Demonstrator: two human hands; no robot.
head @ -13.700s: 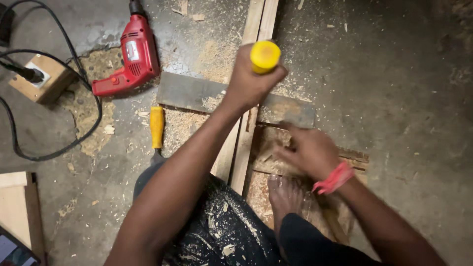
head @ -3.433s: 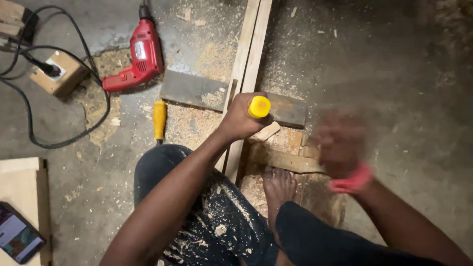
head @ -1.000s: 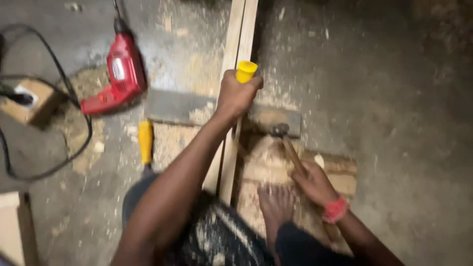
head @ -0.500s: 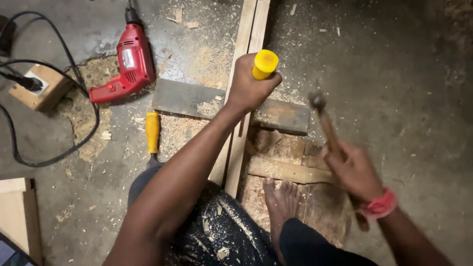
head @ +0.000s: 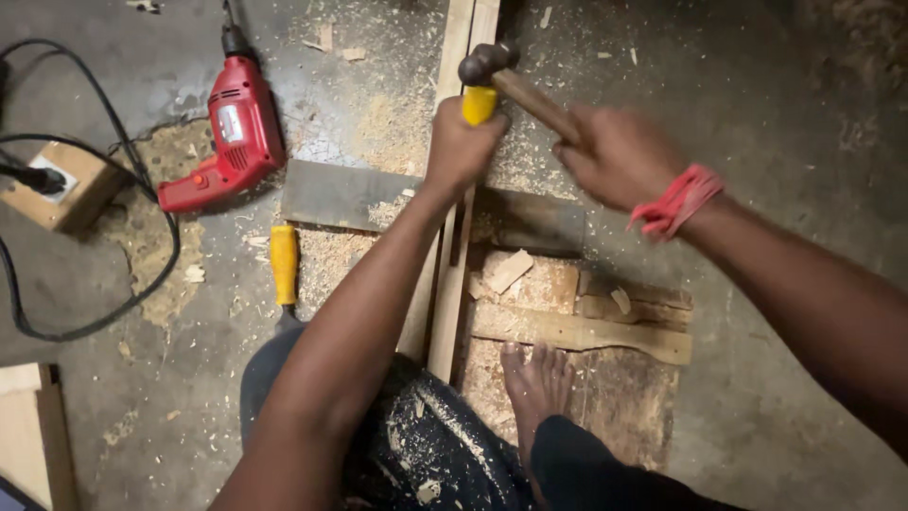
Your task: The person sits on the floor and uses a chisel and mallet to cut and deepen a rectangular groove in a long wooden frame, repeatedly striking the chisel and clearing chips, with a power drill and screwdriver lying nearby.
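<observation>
My left hand [head: 462, 149] grips a yellow-handled chisel [head: 479, 102] held upright against a long pale wooden strip [head: 446, 312] that runs away from me across the floor. My right hand [head: 615, 156], with a red band at the wrist, holds a wooden-handled hammer [head: 532, 98]. The hammer's dark metal head [head: 484, 62] sits right on top of the chisel's yellow end. My bare foot [head: 535, 386] rests on a rough wooden board [head: 605, 333] beside the strip.
A red electric drill [head: 232, 132] lies on the concrete at the upper left, its black cord [head: 142, 284] looping to a small wooden socket box [head: 55, 185]. A second yellow-handled tool [head: 283, 265] lies near my knee. A grey flat plank [head: 350, 194] crosses under the strip. Sawdust and chips are scattered about.
The hammer was raised to the right half a second ago; it has swung down and left onto the chisel's yellow end. My left hand keeps the chisel on the strip.
</observation>
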